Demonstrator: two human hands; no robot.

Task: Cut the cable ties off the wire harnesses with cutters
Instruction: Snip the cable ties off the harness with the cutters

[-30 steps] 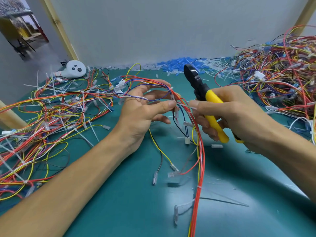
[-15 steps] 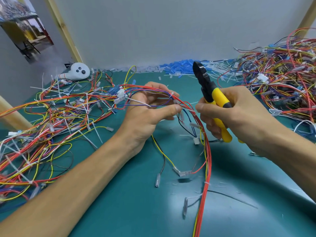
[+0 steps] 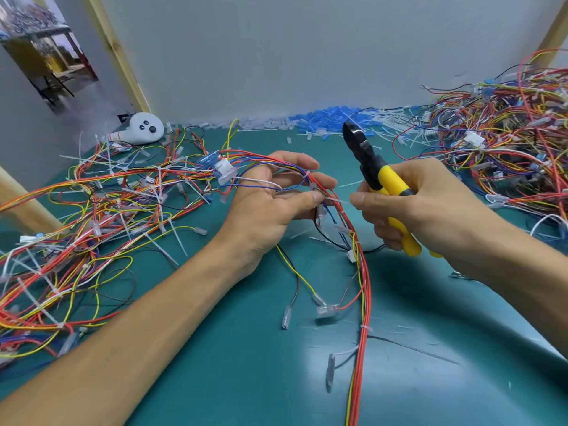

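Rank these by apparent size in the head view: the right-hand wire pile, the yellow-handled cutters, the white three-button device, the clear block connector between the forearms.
1. Tangled multicoloured wire pile on the right.
2. Yellow-handled black-headed cutters, enlarged by nearness to the camera.
3. White rounded three-button device.
4. Clear plastic block connector.

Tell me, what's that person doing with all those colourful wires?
A person is taking cable ties off wire bundles at a green table. The left hand holds one wire harness, pinching it beside a white cable tie. The right hand grips yellow-handled cutters, but their black tips point up, away from the tie, so nothing is being cut right now. More tangled wires lie heaped on both sides.
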